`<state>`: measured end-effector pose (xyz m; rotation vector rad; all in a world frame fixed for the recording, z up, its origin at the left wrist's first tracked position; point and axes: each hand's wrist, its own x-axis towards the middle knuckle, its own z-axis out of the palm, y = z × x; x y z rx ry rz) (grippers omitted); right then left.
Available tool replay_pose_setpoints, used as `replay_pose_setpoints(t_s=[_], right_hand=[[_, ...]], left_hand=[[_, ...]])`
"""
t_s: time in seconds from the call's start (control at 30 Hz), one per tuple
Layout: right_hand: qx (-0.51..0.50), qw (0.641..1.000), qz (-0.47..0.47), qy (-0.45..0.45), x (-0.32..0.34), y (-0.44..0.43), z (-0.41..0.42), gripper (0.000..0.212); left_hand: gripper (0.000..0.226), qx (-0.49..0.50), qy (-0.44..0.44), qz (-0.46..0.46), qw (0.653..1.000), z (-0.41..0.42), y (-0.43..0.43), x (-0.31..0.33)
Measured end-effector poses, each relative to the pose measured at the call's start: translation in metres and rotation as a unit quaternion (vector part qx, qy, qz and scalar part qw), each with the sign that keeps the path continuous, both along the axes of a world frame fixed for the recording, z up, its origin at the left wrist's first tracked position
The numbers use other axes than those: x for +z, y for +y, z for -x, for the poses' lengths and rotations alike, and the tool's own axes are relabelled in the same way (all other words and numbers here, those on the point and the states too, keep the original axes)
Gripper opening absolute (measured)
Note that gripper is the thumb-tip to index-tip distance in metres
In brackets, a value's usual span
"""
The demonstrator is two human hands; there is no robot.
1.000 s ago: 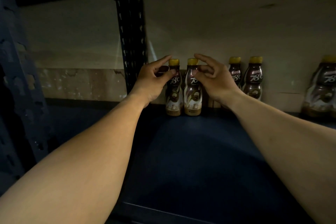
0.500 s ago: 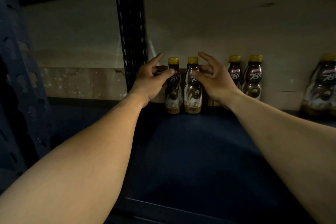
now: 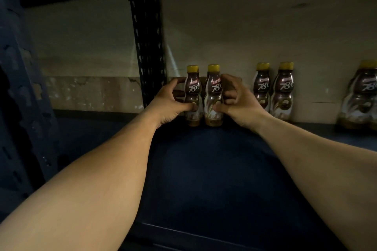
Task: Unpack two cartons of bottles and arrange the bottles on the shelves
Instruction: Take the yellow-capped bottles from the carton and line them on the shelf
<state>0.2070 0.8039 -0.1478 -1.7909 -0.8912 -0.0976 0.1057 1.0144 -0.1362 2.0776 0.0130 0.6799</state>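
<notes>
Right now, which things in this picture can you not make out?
Head view:
- left hand: fingertips hidden behind the left bottle.
- right hand: own knuckles partly hide its hold on the right bottle.
- far-right bottle: cut by the frame edge, blurred.
- cartons: out of frame.

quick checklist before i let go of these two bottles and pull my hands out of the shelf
1. Left bottle upright on the shelf: ok.
2. Right bottle upright beside it: ok.
3. Labels facing front: ok.
4. Both pushed back against the wall: cannot tell.
5. Gap to the next pair: ok.
6. Hands released: not ok; left hand grips the left bottle, right hand grips the right bottle.
</notes>
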Motion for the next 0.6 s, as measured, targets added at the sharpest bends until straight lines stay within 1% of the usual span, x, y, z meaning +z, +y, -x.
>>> replay_pose_setpoints(t_s=[0.1,0.2,0.3,0.4,0.5,0.6], right_hand=[[-0.007,1.000,-0.009,-0.021,-0.004,0.007,0.002,0.092],[-0.016,0.999,-0.010,-0.047,-0.005,0.011,0.009,0.089],[-0.008,0.998,-0.009,-0.068,-0.006,0.008,0.012,0.091],[-0.003,0.997,0.008,-0.077,-0.009,0.005,0.011,0.094],[-0.009,0.997,0.028,-0.075,-0.010,0.006,0.010,0.089],[-0.019,0.996,0.043,-0.074,-0.011,0.011,0.009,0.086]], left_hand=[[0.096,0.008,-0.022,0.006,1.000,-0.004,0.002,-0.006],[0.098,0.020,-0.052,-0.002,0.998,-0.004,0.002,-0.008],[0.103,0.016,-0.070,0.003,0.997,-0.002,0.002,-0.007],[0.114,-0.006,-0.053,-0.022,0.998,-0.001,0.002,-0.008],[0.115,-0.010,-0.028,-0.043,0.999,-0.002,0.001,-0.011],[0.114,0.004,-0.026,-0.051,0.998,-0.004,0.002,-0.016]])
